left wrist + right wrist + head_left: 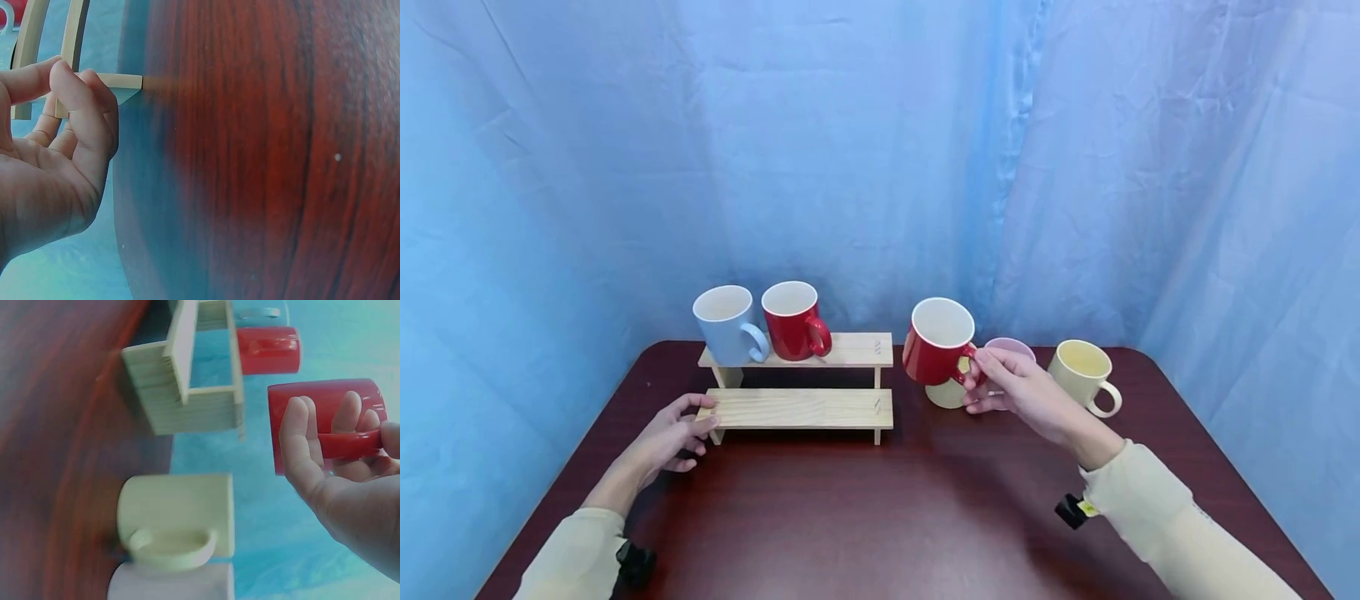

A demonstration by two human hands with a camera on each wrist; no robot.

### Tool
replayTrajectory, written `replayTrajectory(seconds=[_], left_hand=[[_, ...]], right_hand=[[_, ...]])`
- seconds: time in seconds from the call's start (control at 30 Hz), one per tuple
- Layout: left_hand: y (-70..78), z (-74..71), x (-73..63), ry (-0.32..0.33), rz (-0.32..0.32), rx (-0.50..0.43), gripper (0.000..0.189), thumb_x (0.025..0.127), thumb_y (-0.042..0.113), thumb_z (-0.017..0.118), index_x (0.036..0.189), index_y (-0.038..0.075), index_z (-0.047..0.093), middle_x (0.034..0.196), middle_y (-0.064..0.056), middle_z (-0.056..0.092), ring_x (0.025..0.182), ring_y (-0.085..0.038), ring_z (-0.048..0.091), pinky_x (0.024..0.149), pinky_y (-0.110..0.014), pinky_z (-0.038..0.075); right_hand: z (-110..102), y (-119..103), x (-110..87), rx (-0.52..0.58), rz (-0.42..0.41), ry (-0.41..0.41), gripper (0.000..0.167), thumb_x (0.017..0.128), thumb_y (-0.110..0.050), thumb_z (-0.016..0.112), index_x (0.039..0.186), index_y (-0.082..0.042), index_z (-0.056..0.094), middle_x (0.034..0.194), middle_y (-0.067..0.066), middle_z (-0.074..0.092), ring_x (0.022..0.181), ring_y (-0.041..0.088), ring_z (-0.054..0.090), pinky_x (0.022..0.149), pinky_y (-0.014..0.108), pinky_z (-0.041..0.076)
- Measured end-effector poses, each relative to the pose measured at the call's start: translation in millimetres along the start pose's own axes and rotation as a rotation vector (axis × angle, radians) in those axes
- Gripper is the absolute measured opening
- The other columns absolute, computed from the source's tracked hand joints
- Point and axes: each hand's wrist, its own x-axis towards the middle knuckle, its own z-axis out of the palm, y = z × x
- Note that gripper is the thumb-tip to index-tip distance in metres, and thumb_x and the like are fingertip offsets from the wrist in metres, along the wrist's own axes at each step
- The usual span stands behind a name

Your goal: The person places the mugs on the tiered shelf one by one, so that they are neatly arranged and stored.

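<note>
My right hand (1015, 387) grips a red mug (931, 358) by its handle, holding it upright above the table, right of a two-tier wooden rack (797, 408). In the right wrist view, the fingers pass through and around the handle of this red mug (325, 394). My left hand (662, 437) pinches the left end of the rack's lower shelf between thumb and fingers, as the left wrist view also shows. On the upper shelf stand a light blue mug (724, 333) and, right beside it, another red mug (788, 332), handles turned to the right.
Behind the held mug, a pale yellow mug (945, 396) is mostly hidden. A pink mug (1011, 343) stands behind my right hand, and another pale yellow mug (1070, 383) farther right. Blue curtains (865, 167) hang around the dark wooden table (820, 517).
</note>
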Motion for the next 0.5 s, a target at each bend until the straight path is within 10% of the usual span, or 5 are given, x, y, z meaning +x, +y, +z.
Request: replayTrajectory(seconds=[0.5], left_hand=[[2.1,-0.2,0.4,0.003,-0.021,0.001,0.05,0.099,0.03,0.065,0.139,0.014,0.041,0.097,-0.013,0.056,0.072,-0.023,0.058,0.059,-0.036,0.056]], right_hand=[[37,-29,50.3,0.081,-0.006,-0.012,0.027,0.11,-0.026,0.047,0.102,-0.002,0.054,0.097,0.013,0.061,0.087,0.029,0.069,0.084,0.05,0.058]])
